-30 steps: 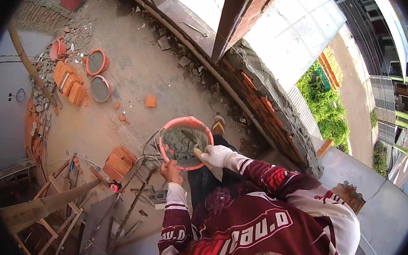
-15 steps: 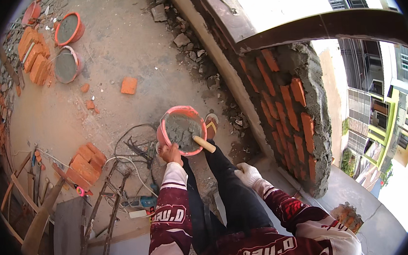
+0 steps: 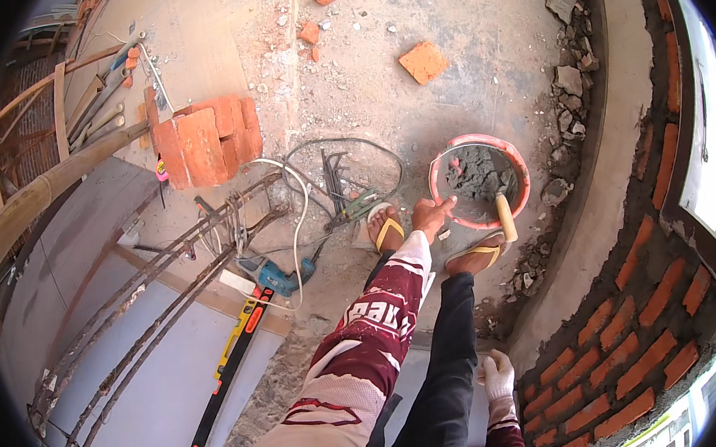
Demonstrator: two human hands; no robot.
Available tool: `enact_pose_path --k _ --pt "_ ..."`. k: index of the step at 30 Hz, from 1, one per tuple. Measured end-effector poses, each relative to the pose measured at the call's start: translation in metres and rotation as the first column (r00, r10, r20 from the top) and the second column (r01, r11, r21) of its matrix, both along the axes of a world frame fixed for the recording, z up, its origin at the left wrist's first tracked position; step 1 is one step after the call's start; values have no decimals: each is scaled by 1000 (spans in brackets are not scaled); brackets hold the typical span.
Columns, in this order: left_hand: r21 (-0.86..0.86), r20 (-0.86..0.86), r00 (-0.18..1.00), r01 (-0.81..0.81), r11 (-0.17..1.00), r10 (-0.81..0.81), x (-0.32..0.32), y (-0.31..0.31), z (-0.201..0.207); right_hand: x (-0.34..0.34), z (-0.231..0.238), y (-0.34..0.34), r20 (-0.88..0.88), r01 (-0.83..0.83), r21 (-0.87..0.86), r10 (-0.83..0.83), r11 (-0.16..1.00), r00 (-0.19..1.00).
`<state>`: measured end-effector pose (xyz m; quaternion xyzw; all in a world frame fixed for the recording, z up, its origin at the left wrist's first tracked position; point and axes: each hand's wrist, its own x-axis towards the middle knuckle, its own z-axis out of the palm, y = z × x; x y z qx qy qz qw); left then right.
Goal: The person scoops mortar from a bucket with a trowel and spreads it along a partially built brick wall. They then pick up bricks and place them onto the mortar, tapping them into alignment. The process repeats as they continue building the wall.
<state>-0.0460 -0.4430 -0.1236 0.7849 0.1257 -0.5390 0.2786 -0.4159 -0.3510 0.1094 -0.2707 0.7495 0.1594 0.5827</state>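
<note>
A red-orange bucket (image 3: 525, 181) of wet grey mortar (image 3: 480, 176) stands on the ground in front of my feet. My left hand (image 3: 433, 215) is bare and grips the near left part of its rim. A pale wooden tool handle (image 3: 505, 217) leans over the near right rim; its other end is sunk in the mortar and hidden. My right hand (image 3: 496, 375), in a white glove, hangs beside my right leg near the brick wall. Its fingers are curled in, and no object shows in them.
A brick wall (image 3: 629, 353) curves along the right, with rubble (image 3: 568, 81) at the ledge's foot. Left lie stacked bricks (image 3: 200, 143), a blue power tool (image 3: 278, 276), cables, steel bars (image 3: 154, 298) and a spirit level (image 3: 224, 385). A loose brick (image 3: 424, 63) lies beyond the bucket.
My view has swung left and down, so the bucket appears farther right. My left hand stays at its rim. The gloved right hand has dropped from by my thigh to lower beside the wall.
</note>
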Motion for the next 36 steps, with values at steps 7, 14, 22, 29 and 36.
enact_pose_path --k 7,14,22,29,36 --pt "354 800 463 149 923 -382 224 72 86 8 10 -21 12 -55 11 55 998 998" --pt "234 921 380 -712 662 83 414 128 124 34 4 -32 11 -64 -27 65 998 998" --pt "-376 360 176 -871 315 916 440 168 101 66 19 -37 14 -118 7 117 993 993" --pt "-86 306 371 -907 413 877 420 98 103 91 43 -42 -76 -150 -14 148 989 986" --pt "-511 -257 185 -859 29 948 493 160 77 133 72 -68 -59 -387 -162 383 908 922"
